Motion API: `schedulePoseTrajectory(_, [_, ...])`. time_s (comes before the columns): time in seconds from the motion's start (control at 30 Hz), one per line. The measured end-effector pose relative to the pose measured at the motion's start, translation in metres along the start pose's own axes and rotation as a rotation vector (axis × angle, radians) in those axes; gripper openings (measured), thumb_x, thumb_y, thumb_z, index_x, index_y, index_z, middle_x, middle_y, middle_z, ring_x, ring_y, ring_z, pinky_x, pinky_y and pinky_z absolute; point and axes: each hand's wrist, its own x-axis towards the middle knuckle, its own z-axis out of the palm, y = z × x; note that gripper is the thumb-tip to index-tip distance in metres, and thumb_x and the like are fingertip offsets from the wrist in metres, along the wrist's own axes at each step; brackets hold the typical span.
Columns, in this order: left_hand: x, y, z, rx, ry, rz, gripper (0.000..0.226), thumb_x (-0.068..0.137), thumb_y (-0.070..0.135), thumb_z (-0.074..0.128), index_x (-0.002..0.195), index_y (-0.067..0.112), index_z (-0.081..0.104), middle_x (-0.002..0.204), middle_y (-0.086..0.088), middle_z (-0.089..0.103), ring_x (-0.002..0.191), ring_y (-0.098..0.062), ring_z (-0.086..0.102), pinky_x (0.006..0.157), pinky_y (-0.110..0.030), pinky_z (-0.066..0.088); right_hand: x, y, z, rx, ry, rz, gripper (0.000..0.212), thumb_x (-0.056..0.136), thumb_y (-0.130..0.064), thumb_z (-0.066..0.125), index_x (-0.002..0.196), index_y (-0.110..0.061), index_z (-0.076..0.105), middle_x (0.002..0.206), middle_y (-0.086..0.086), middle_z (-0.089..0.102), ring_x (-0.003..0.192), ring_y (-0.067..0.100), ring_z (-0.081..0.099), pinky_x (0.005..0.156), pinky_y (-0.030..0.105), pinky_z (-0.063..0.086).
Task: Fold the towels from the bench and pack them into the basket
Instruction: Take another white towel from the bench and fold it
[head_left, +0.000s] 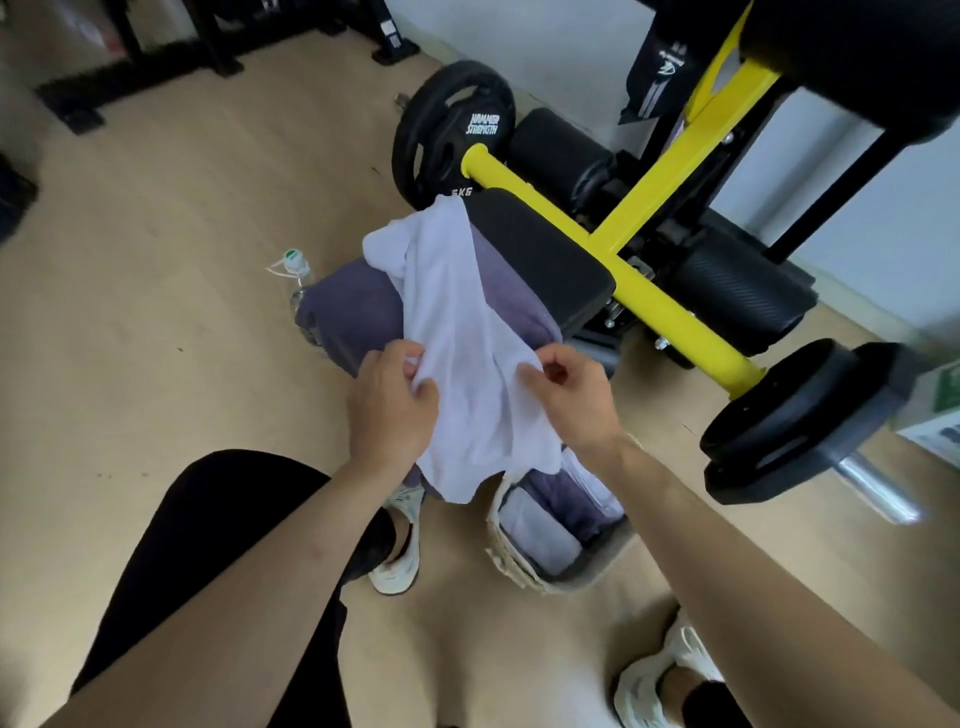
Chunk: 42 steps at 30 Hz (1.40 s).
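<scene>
White terry towel (457, 332) runs long-axis away from the person, far end draped over the black bench pad (540, 260) on top of a purple towel (353, 306), near end hanging past the hands toward the basket (511, 558) on the floor just below. Both hands sit on the near part, approx. level w/ each other: left hand (392, 408) pinches the left edge between thumb and curled fingers; right hand (574, 397) has fingers bunched at the right edge, thumb-to-forefinger pinch on a fold. Neither hand clearly nearer; towel lies straight ahead between them. Basket already holds folded purple and white pieces. Judgement: next move prob. lifts the towel off the bench toward the body, pulling along its length, to spread it for folding.
</scene>
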Motion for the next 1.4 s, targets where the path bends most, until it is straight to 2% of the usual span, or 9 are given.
schedulePoseTrajectory(0.17, [-0.006,-0.003,-0.004,-0.007,-0.036,-0.005,0.027,0.084,0.012,0.065,0.11,0.021,0.063,0.1,-0.003,0.061,0.088,-0.026,0.058,0.071,-0.034,0.042,-0.004,-0.046,-0.035,0.199,0.011,-0.06,0.037,0.085,-0.034,0.067,0.083,-0.002,0.047,0.078,0.011,0.05,0.07,0.022,0.048,0.064,0.039,0.041])
schedulePoseTrajectory(0.33, [-0.009,-0.002,-0.014,-0.019,-0.082,-0.009,0.028,0.087,0.023,0.068,0.115,0.025,0.065,0.105,0.002,0.061,0.092,-0.025,0.062,0.076,-0.037,0.051,-0.021,-0.086,-0.081,0.154,0.038,-0.211,0.019,0.093,-0.016,0.067,0.091,-0.007,0.05,0.067,0.009,0.055,0.061,0.022,0.049,0.055,0.036,0.039])
schedulePoseTrajectory(0.5, [-0.013,0.012,-0.025,-0.117,-0.017,0.201,0.029,0.088,0.023,0.074,0.116,0.019,0.068,0.1,0.001,0.063,0.086,-0.023,0.062,0.077,-0.044,0.055,-0.044,-0.097,-0.11,-0.005,-0.039,-0.299,0.031,0.079,-0.023,0.082,0.099,-0.017,0.059,0.089,0.015,0.068,0.086,0.036,0.066,0.077,0.053,0.056])
schedulePoseTrajectory(0.67, [-0.007,0.053,-0.032,-0.183,-0.074,0.494,0.043,0.09,0.031,0.066,0.132,0.02,0.062,0.127,0.007,0.063,0.117,-0.022,0.057,0.097,-0.042,0.05,-0.071,-0.102,-0.12,-0.097,-0.074,-0.396,0.029,0.077,0.007,0.069,0.097,-0.011,0.058,0.091,0.016,0.067,0.08,0.029,0.064,0.069,0.045,0.054])
schedulePoseTrajectory(0.83, [0.001,0.1,-0.033,-0.025,-0.35,0.749,0.07,0.093,0.029,0.07,0.156,0.029,0.038,0.16,0.006,0.038,0.143,-0.018,0.031,0.115,-0.029,0.027,-0.099,-0.105,-0.133,-0.058,-0.146,-0.439,0.024,0.075,0.008,0.055,0.092,-0.008,0.063,0.082,-0.002,0.063,0.072,0.008,0.055,0.066,0.02,0.043])
schedulePoseTrajectory(0.93, [0.008,0.114,-0.026,0.098,-0.505,0.802,0.053,0.089,0.04,0.069,0.14,0.032,0.057,0.162,0.008,0.036,0.147,-0.019,0.026,0.118,-0.036,0.025,-0.114,-0.101,-0.145,-0.038,-0.156,-0.435,0.028,0.079,0.019,0.053,0.092,-0.004,0.062,0.075,-0.006,0.061,0.066,0.006,0.052,0.061,0.017,0.041])
schedulePoseTrajectory(1.1, [-0.005,0.13,-0.026,0.125,-0.508,0.795,0.021,0.087,0.038,0.077,0.091,0.019,0.068,0.112,0.006,0.073,0.109,-0.02,0.062,0.085,-0.033,0.04,-0.135,-0.087,-0.167,0.0,-0.045,-0.384,0.03,0.082,0.018,0.05,0.092,-0.008,0.061,0.075,-0.004,0.062,0.066,0.01,0.053,0.059,0.021,0.041])
schedulePoseTrajectory(1.2, [-0.028,0.138,-0.038,0.059,-0.506,0.73,0.031,0.086,0.034,0.078,0.073,0.027,0.051,0.071,0.007,0.059,0.069,-0.015,0.054,0.061,-0.037,0.04,-0.147,-0.071,-0.178,0.001,0.096,-0.346,0.029,0.083,0.01,0.052,0.098,-0.014,0.06,0.09,0.004,0.067,0.078,0.019,0.062,0.065,0.032,0.05])
schedulePoseTrajectory(1.4, [-0.075,0.156,-0.054,-0.222,-0.639,0.707,0.029,0.087,0.032,0.076,0.076,0.025,0.05,0.065,0.014,0.048,0.061,-0.007,0.04,0.059,-0.026,0.032,-0.176,-0.032,-0.182,-0.129,0.357,-0.274,0.026,0.078,-0.001,0.066,0.091,-0.021,0.056,0.085,-0.003,0.063,0.071,0.022,0.059,0.06,0.032,0.051])
